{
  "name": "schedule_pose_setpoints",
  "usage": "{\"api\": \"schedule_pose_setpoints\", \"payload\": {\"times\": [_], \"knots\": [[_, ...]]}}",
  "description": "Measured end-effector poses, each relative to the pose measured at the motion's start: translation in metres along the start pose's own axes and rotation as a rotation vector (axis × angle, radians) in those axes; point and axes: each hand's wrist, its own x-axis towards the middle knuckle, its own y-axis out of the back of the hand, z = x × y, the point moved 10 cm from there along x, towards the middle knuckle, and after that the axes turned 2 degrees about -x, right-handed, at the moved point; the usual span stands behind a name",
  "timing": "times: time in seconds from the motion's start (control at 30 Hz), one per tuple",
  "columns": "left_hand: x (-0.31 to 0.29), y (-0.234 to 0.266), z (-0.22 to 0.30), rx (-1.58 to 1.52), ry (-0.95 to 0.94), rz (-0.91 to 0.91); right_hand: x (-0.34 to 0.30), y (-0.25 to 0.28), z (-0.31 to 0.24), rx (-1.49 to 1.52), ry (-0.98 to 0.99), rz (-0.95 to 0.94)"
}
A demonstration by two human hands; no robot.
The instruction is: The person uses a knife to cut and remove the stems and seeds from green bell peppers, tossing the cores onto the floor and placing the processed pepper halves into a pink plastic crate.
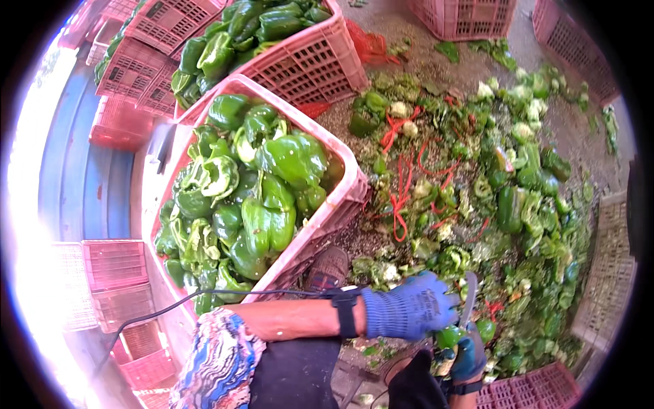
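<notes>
My left hand [415,308], in a blue knitted glove, reaches in from the left with its fingers curled over a green bell pepper [449,337], mostly hidden. Just below and right of it is my right hand [470,356], also gloved in blue and closed. A knife with a curved blade [469,300] rises from this hand, close beside the left fingertips; its handle is hidden. Another bit of green pepper [486,330] shows at the right hand's fingers. To the left stands a pink crate [340,146] full of green bell peppers [269,221].
Pepper scraps, cores and seeds [528,170] cover the floor at right, with red ties [402,198] among them. A second pepper-filled crate [306,68] stands behind. More crates [463,20] line the far and right sides. A cable [177,307] runs to my left wrist. A shoe [329,269] is beside the near crate.
</notes>
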Motion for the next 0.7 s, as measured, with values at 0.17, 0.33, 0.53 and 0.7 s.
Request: {"api": "schedule_pose_setpoints", "payload": {"times": [0.17,0.33,0.53,0.7], "knots": [[-0.07,0.089,-0.019,-0.29,0.218,0.218,0.015,-0.041,-0.052,-0.047,0.286,-0.197],[-0.16,0.227,-0.055,-0.776,0.558,0.657,0.062,-0.037,-0.026,-0.017,0.12,-0.123],[-0.274,0.362,-0.109,-0.013,0.802,0.571,0.069,-0.04,0.036,0.014,-0.104,-0.077],[-0.325,0.342,-0.148,-0.13,0.847,0.781,0.068,-0.089,0.014,0.157,-0.159,-0.128]]}}
